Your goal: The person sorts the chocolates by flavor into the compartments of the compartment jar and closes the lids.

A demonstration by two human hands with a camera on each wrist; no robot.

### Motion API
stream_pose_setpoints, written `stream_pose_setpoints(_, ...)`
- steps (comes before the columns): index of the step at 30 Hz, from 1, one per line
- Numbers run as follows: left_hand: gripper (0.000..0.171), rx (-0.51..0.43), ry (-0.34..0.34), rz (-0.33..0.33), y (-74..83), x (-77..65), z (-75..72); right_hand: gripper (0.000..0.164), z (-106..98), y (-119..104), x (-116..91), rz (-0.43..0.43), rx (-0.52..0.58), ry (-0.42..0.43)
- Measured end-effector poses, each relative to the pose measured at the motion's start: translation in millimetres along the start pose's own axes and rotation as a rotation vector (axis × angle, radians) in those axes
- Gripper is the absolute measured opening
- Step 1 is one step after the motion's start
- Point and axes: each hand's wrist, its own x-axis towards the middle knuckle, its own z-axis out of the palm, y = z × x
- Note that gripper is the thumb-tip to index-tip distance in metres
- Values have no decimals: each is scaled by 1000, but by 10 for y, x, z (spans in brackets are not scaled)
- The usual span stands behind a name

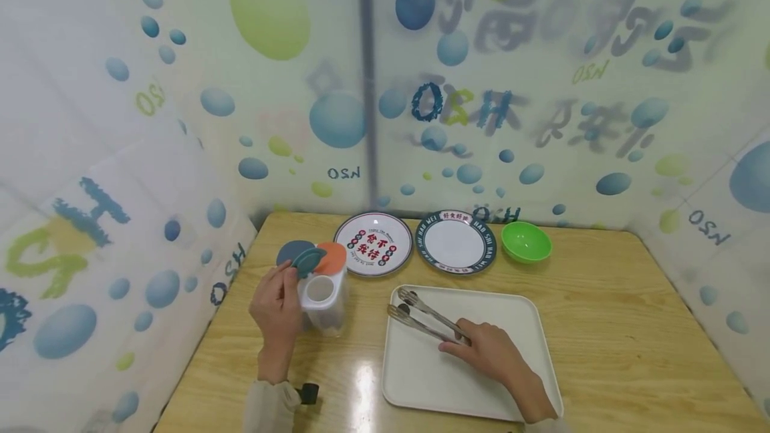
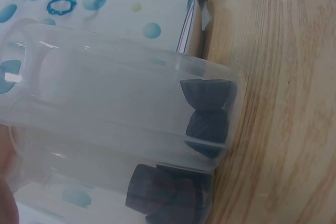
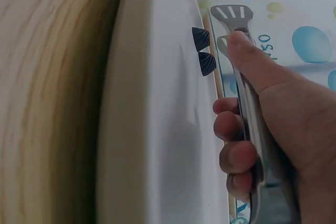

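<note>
My left hand (image 1: 278, 303) pinches a small teal lid (image 1: 309, 262), tilted up over a clear plastic container (image 1: 329, 313) with several compartments. One round mouth (image 1: 320, 289) of it stands uncovered, beside a blue lid (image 1: 295, 250) and an orange lid (image 1: 333, 258). Through its walls in the left wrist view, dark pieces (image 2: 207, 95) show at the bottom of two compartments. Metal tongs (image 1: 432, 316) are gripped in my right hand (image 1: 490, 351) above a white tray (image 1: 457, 386). Two dark ridged pieces (image 3: 207, 64) lie on the tray, near the tongs' spread tips.
Along the back of the wooden table (image 1: 631, 326) stand a red-lettered white plate (image 1: 374, 266), a blue-rimmed plate (image 1: 456, 266) and a green bowl (image 1: 527, 243). A bubble-patterned curtain (image 1: 481, 152) closes off the back and sides.
</note>
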Motion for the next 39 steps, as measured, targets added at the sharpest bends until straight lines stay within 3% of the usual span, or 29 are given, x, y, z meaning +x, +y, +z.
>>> stream_pose_setpoints(15, 27, 6, 8, 10, -12, -4, 9, 40, 30, 35, 7, 10, -53, -10)
stream_pose_setpoints(39, 22, 20, -4, -6, -18, -11, -1, 35, -73, 1, 18, -27, 13, -4)
